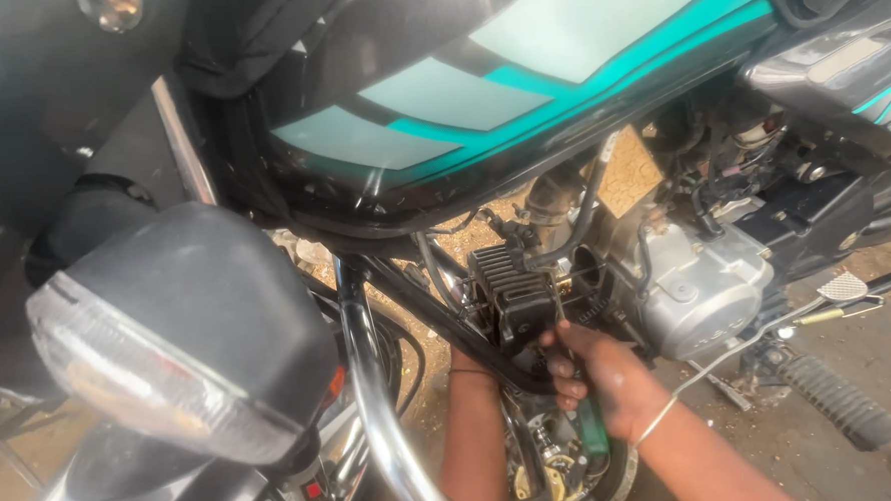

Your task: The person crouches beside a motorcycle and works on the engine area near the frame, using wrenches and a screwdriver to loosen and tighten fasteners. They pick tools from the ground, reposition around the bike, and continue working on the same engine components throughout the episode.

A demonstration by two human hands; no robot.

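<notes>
My right hand (599, 372) is wrapped around a screwdriver with a green handle (594, 430). Its thin shaft (558, 304) points up at the black finned cylinder (512, 278) of a motorcycle engine. My left hand (468, 365) reaches up from below, on the far side of the black frame tube (438, 316). Only its wrist and forearm show; the fingers are hidden behind the tube and cylinder. Below both hands is an open round engine side (560, 471) with small metal parts visible inside.
A black fuel tank with teal stripes (479, 89) hangs over the engine. A large turn signal (169, 333) and a chrome guard bar (372, 394) crowd the left foreground. The silver crankcase (703, 289), a pedal (843, 286) and a ribbed footpeg (838, 399) are at right, above dirt ground.
</notes>
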